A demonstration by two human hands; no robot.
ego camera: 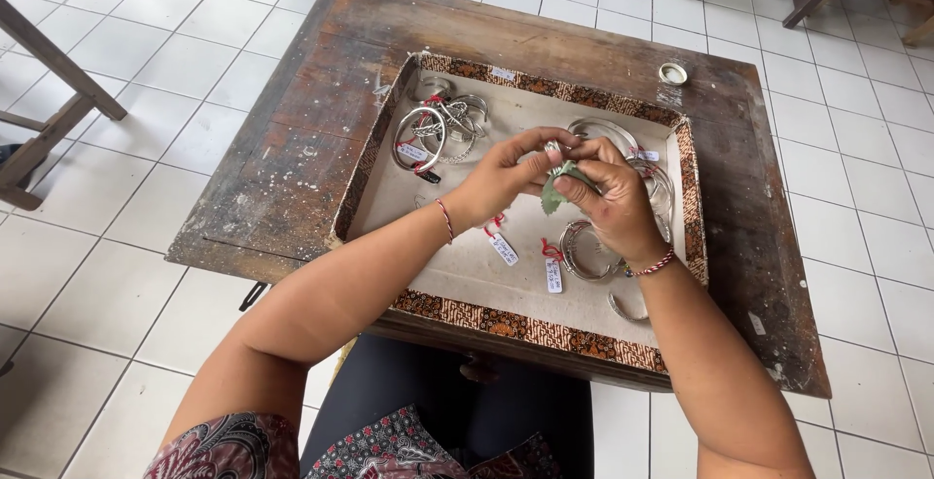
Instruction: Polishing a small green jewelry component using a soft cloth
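Two hands meet above a shallow tray [384, 148] with a patterned rim on the worn wooden bench [292, 148]. Left hand [501, 179] pinches a small silver piece [552, 148], seemingly a ring or bangle; right hand [613, 197] grips a green cloth [556, 190] against it. Polishing seems underway. Tagged silver bangles [433, 134] lie around the tray.

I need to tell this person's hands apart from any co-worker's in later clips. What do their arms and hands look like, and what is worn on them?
Both forearms are bare, no sleeves reaching them. The left hand has a thin red-and-white cord bracelet on its wrist. The right hand has a red-and-white beaded bracelet on its wrist. No gloves or watch show; whether any rings are worn cannot be told.
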